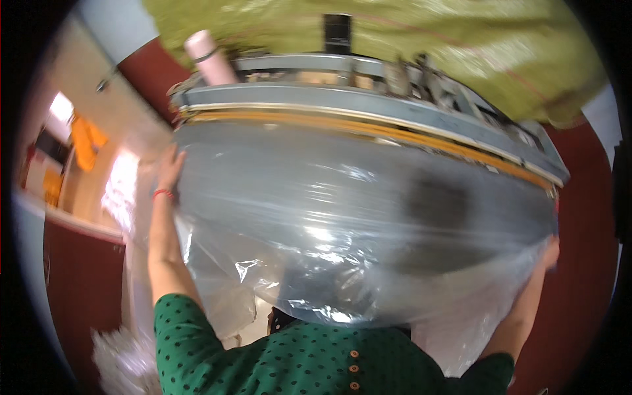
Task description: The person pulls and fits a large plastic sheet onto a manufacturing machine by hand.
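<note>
A wide sheet of clear plastic film (283, 217) spreads over a grey work surface and sags toward my body at its near side. My left hand (172, 168) pinches its left edge, close to the end of a long sealing machine. At the far right, lower down, my right hand (552, 252) is closed on the opposite edge; its fingers are partly hidden. Along the film's far side runs the machine's grey metal bar (329, 99), with an orange strip (368, 128) beneath it.
A pink bottle (212, 60) leans behind the bar's left end. Tools and small parts lie in the tray behind it. Large yellow-green woven sacking (461, 39) fills the back. More crumpled plastic (122, 362) hangs at lower left, near a doorway with orange cloth (85, 141).
</note>
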{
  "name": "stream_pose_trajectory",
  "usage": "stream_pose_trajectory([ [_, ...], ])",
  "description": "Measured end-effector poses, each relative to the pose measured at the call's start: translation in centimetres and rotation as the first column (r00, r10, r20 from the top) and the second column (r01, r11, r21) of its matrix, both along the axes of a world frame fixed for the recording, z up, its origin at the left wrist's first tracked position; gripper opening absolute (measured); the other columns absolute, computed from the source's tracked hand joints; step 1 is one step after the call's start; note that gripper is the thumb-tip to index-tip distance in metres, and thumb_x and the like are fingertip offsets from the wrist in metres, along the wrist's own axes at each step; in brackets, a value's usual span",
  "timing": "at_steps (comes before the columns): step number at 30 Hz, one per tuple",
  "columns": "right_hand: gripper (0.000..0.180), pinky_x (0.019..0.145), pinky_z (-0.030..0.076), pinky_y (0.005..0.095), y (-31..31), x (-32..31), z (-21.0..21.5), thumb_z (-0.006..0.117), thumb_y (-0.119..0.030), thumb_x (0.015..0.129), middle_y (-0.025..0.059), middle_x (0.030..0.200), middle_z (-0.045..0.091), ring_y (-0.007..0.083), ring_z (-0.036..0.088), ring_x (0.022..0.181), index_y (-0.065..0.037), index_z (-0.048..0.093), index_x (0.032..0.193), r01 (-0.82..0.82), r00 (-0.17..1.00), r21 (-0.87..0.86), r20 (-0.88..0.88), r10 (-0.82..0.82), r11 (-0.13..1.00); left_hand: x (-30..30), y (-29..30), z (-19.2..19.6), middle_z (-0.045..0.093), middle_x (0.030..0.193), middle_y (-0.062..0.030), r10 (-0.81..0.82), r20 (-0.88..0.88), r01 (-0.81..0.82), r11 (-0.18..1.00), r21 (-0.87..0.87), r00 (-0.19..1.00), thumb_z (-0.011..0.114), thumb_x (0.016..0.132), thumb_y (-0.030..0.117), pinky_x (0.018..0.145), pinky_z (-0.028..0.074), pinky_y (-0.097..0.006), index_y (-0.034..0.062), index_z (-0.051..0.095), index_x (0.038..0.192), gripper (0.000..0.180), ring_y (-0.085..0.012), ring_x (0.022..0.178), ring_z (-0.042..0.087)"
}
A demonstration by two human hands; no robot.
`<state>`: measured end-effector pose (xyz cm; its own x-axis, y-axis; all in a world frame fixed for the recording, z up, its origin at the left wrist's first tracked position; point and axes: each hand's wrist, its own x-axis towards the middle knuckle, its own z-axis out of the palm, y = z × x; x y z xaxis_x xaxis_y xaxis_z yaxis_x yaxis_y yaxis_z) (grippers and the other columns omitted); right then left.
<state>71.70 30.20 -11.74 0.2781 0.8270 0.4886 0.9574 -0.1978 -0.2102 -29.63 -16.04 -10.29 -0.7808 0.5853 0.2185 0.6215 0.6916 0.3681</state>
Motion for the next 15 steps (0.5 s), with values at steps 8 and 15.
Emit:
stream_pose_trajectory([
  [8, 0.039, 0.071, 0.042, 0.0484, -2.2, -9.2, 3.6, 0.043, -0.044, 0.084, 0.0200, 0.087, 0.060, 0.0386, 0.056, 0.085, -0.006, 0.055, 0.088, 0.060, 0.998, -0.098, 0.032, -0.057, 0.993, 15.7, 7.3, 10.8, 0.055, 0.108, -0.0065, -0.400, 0.286, 0.201, 0.820, 0.537, 0.871, 0.039, 0.091, 0.042, 0.088, 0.034, -0.026, 0.0025, 0.050, 0.117, 0.049, -0.0148, 0.102, 0.048],
  [15, 0.026, 0.067, 0.043, 0.0466, -2.5, -8.6, 2.7, 0.045, -0.028, 0.086, 0.0193, 0.081, 0.061, 0.0369, 0.058, 0.080, -0.004, 0.053, 0.082, 0.015, 0.999, 0.012, 0.046, -0.015, 1.000, 46.1, 6.9, 11.3, 0.059, 0.104, -0.0167, -0.609, 0.626, 0.693, 0.168, 0.701, -0.487, 0.051, 0.087, 0.025, 0.079, 0.046, -0.033, -0.0017, 0.055, 0.106, 0.033, -0.0239, 0.095, 0.058],
])
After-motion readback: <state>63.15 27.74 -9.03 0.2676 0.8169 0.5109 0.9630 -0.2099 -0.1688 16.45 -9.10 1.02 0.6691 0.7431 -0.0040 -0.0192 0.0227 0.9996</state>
